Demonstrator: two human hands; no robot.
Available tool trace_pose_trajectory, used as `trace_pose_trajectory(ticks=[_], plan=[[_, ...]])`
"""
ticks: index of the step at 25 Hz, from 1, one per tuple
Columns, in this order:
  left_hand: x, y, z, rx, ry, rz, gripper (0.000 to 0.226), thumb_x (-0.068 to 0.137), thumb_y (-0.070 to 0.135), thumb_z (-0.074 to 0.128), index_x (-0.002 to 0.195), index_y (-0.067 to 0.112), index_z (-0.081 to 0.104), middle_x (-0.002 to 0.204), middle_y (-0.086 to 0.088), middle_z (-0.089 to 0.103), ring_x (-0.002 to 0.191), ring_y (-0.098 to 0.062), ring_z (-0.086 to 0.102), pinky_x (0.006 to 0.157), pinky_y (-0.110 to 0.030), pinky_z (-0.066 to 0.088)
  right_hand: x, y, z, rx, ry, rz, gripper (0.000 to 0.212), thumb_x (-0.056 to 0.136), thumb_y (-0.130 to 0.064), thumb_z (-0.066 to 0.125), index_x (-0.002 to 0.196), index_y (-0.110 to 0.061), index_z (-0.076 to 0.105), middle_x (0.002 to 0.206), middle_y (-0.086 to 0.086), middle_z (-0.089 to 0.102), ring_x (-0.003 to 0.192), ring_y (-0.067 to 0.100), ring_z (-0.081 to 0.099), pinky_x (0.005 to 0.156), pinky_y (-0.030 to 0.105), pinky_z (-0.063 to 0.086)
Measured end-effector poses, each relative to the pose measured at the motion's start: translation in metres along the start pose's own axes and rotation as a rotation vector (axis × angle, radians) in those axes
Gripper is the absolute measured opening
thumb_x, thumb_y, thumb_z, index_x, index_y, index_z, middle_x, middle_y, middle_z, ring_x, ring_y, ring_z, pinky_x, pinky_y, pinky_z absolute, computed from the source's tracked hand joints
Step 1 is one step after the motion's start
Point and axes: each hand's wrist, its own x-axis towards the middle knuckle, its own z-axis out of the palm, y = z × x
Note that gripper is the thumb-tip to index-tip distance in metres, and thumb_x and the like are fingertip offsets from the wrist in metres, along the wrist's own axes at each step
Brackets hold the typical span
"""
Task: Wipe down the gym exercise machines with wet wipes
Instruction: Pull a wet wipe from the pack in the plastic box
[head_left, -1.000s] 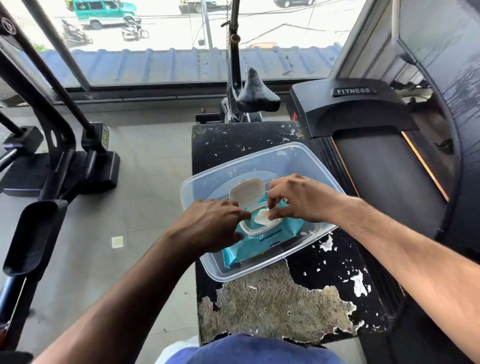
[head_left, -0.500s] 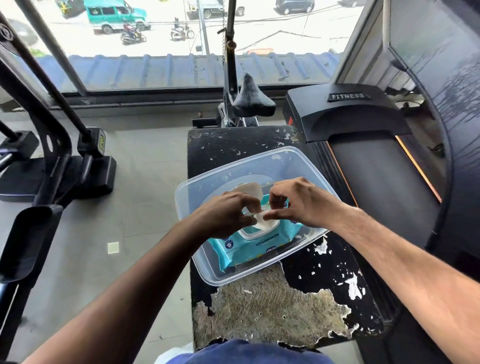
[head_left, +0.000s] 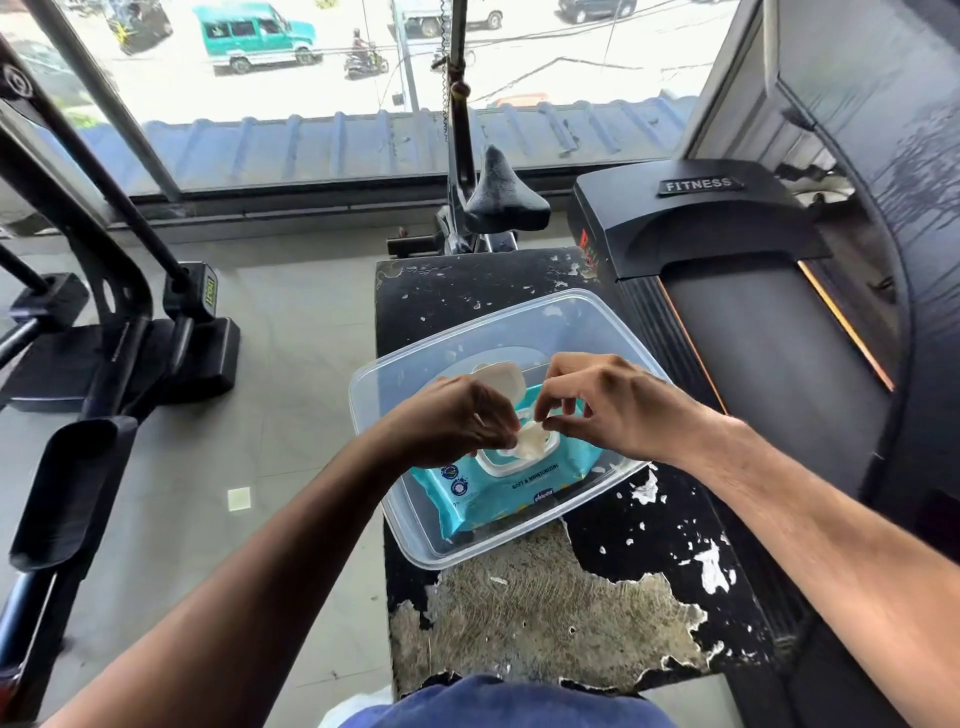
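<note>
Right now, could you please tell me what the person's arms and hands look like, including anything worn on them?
Both forearms are bare up to the frame edge, with no sleeves in view. The left hand and right hand wear no gloves, and no rings, watch or wristband show on them.

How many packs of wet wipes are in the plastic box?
1. The blue wipes pack lies flat in the clear plastic box on the worn black bench, its lid flipped open, with both hands at its opening. Nothing else shows through the box.
</note>
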Motion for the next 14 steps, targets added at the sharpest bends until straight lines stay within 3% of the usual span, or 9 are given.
trace_pose_trajectory(ticks=[3, 6, 10, 14], plan=[[0.0006, 0.0019, -0.0003, -0.045, 0.000, -0.031, 0.006, 0.090, 0.024, 0.081, 0.086, 0.029, 0.080, 0.079, 0.005, 0.077, 0.066, -0.012, 0.068, 0.073, -0.031, 0.062, -0.0023, -0.0057, 0.0014, -0.155, 0.009, -0.078, 0.023, 0.086, -0.038, 0.079, 0.105, -0.025, 0.074, 0.102, -0.010, 0.052, 0.082, 0.007, 0.056, 0.067, 0.018, 0.040], [0.0002, 0.0024, -0.0011, -0.069, 0.011, -0.064, 0.007, 0.088, 0.024, 0.083, 0.081, 0.023, 0.081, 0.075, -0.001, 0.076, 0.063, -0.009, 0.064, 0.068, -0.028, 0.057, 0.0000, -0.0100, 0.0073, -0.303, 0.006, -0.176, 0.021, 0.090, -0.041, 0.071, 0.102, -0.025, 0.072, 0.103, -0.002, 0.050, 0.089, 0.013, 0.053, 0.068, 0.033, 0.053], [-0.0023, 0.0032, -0.0021, -0.115, 0.003, -0.094, 0.008, 0.088, 0.021, 0.083, 0.085, 0.014, 0.083, 0.071, 0.000, 0.077, 0.060, -0.005, 0.063, 0.062, -0.018, 0.051, 0.0063, -0.0108, 0.0072, -0.313, 0.022, -0.167, 0.017, 0.096, -0.038, 0.062, 0.087, -0.024, 0.066, 0.096, -0.004, 0.051, 0.084, 0.011, 0.049, 0.061, 0.029, 0.051], [-0.0026, -0.0010, -0.0051, -0.222, 0.006, -0.184, 0.012, 0.093, 0.018, 0.078, 0.089, 0.006, 0.078, 0.073, 0.000, 0.074, 0.069, -0.010, 0.067, 0.064, -0.023, 0.057, 0.0014, -0.0063, 0.0009, -0.235, -0.011, -0.129, 0.015, 0.087, -0.034, 0.078, 0.084, -0.024, 0.068, 0.098, -0.007, 0.052, 0.087, 0.012, 0.055, 0.066, 0.025, 0.043]])
